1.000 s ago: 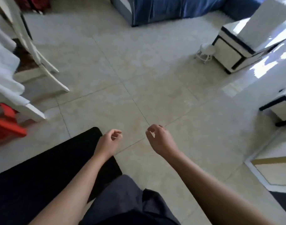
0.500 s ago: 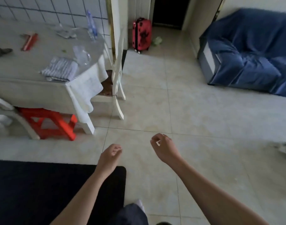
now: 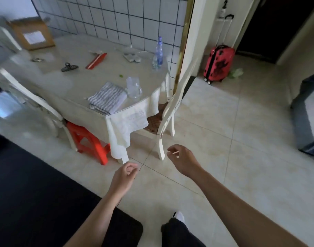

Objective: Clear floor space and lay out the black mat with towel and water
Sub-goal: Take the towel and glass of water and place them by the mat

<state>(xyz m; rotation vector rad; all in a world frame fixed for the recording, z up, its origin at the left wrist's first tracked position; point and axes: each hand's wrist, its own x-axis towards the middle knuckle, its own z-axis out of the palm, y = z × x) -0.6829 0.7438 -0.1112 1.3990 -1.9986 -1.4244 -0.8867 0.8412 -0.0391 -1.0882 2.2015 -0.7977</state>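
Observation:
The black mat [image 3: 36,198] lies flat on the tiled floor at the lower left. A folded grey-and-white striped towel [image 3: 107,98] rests near the table's front corner. A clear water bottle with a blue label [image 3: 159,51] stands upright at the table's right edge. My left hand [image 3: 125,175] hovers above the floor by the mat's right side, fingers loosely curled, holding nothing. My right hand [image 3: 182,160] hangs in front of the chair leg, fingers curled and apart, also holding nothing.
A cloth-covered table [image 3: 67,81] carries a crumpled plastic bag [image 3: 133,86], a hair clip, a red strip and a cardboard box [image 3: 31,33]. White chairs [image 3: 167,111] flank it, an orange stool [image 3: 89,139] beneath. A red suitcase [image 3: 218,64] stands behind; a blue sofa [image 3: 309,118] at right.
My view has swung left and up, from the floor and sofa to the table. Both hands stay low, curled and holding nothing, now nearer the table corner.

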